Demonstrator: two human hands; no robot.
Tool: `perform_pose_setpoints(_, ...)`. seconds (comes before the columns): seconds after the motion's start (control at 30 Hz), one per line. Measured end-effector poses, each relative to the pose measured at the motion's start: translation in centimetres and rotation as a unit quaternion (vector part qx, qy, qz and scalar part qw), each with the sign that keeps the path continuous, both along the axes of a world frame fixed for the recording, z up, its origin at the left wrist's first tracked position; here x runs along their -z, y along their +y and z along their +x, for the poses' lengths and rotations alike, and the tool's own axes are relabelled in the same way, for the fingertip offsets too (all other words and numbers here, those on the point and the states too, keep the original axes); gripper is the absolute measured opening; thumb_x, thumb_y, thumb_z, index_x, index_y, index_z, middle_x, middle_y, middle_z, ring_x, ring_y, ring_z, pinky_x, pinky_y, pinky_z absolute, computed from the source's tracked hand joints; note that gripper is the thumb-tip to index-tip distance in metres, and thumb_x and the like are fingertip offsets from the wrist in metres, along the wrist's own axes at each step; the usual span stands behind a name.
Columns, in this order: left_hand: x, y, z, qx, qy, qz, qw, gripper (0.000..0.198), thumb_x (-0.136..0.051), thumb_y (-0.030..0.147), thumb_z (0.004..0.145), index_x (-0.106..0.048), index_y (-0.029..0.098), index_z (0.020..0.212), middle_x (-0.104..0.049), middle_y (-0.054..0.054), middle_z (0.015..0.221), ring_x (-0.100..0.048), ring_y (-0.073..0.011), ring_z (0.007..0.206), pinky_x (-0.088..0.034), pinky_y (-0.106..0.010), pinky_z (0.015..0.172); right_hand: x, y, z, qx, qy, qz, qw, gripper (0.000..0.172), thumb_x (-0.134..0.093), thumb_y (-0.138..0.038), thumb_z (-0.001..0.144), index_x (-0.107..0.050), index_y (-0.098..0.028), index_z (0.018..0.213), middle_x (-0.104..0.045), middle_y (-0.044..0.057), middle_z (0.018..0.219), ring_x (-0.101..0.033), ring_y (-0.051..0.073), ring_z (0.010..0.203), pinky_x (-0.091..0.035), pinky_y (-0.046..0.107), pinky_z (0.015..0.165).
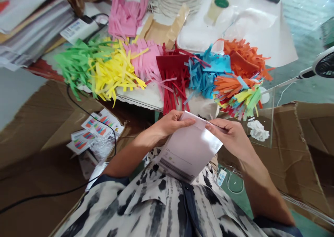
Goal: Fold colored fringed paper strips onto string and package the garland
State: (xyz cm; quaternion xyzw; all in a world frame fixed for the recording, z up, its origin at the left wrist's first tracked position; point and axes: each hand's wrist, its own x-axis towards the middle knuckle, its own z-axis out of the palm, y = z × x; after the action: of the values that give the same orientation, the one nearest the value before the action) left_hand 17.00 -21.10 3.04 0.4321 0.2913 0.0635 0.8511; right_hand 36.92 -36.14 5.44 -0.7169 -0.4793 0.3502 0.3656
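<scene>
Both hands grip a flat white packet (190, 148) with small print and a grey striped band along its lower end. It tilts in front of my body. At its upper left edge my left hand (172, 123) is closed, thumb lying on the face. My right hand (227, 132) pinches the upper right edge; the fingers behind are partly hidden. Beyond the hands, fringed paper bundles line the table edge: green (77, 61), yellow (114, 71), pink (146, 57), dark red (173, 68), blue (208, 70) and orange (242, 57). A multicoloured tassel bundle (240, 94) sits nearest my right hand.
Stacked papers (33, 28) fill the table's left. A tape roll (217, 9) stands at the back. A small fan (323, 64) juts in from the right. Printed cards (97, 129) lie in a cardboard box (49, 125) at lower left, crossed by a black cable (52, 194).
</scene>
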Motion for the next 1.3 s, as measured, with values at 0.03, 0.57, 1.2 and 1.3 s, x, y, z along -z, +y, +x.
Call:
perform_pose_setpoints(0.03,0.0,0.1,0.1,-0.014,0.002,0.003,1.000,0.049,-0.096,0.051,0.069,-0.084,0.013,0.097,-0.080,-0.009,0.085,-0.072,-0.0169,0.068,-0.054,-0.025,0.063,0.0,0.1,0.1,-0.001,0.006,-0.003,1.000,0.033,-0.074,-0.052,0.094,-0.083,-0.020,0.094,-0.079,0.004,0.084,-0.070,0.019,0.073,-0.048,0.028,0.059)
perform_pose_setpoints(0.57,-0.4,0.3,0.2,-0.057,-0.006,0.127,0.990,0.043,-0.088,0.053,0.080,-0.087,0.014,0.099,-0.080,-0.008,0.086,-0.068,-0.0146,0.071,-0.047,-0.022,0.063,-0.9,0.6,0.0,-0.027,0.045,-0.031,0.998,0.039,-0.071,-0.055,0.095,-0.076,-0.019,0.084,-0.066,0.002,0.074,-0.055,0.015,0.067,-0.038,0.025,0.055)
perform_pose_setpoints(1.2,0.6,1.0,-1.8,-0.031,0.020,0.061,0.997,0.044,-0.087,0.054,0.081,-0.086,0.013,0.098,-0.080,-0.009,0.082,-0.070,-0.0161,0.065,-0.049,-0.024,0.062,0.7,-1.5,0.9,-0.033,0.092,-0.020,0.995,0.034,-0.071,-0.052,0.098,-0.084,-0.021,0.102,-0.078,0.004,0.097,-0.064,0.018,0.082,-0.048,0.028,0.073)
perform_pose_setpoints(1.3,0.4,0.6,-2.4,-0.019,0.001,0.056,0.998,0.042,-0.084,0.053,0.085,-0.085,0.012,0.091,-0.080,-0.009,0.081,-0.070,-0.0161,0.064,-0.048,-0.024,0.060,1.4,-1.6,0.7,-0.015,0.179,-0.015,0.984,0.027,-0.078,-0.048,0.094,-0.085,-0.022,0.097,-0.078,0.003,0.092,-0.065,0.017,0.077,-0.048,0.027,0.068)
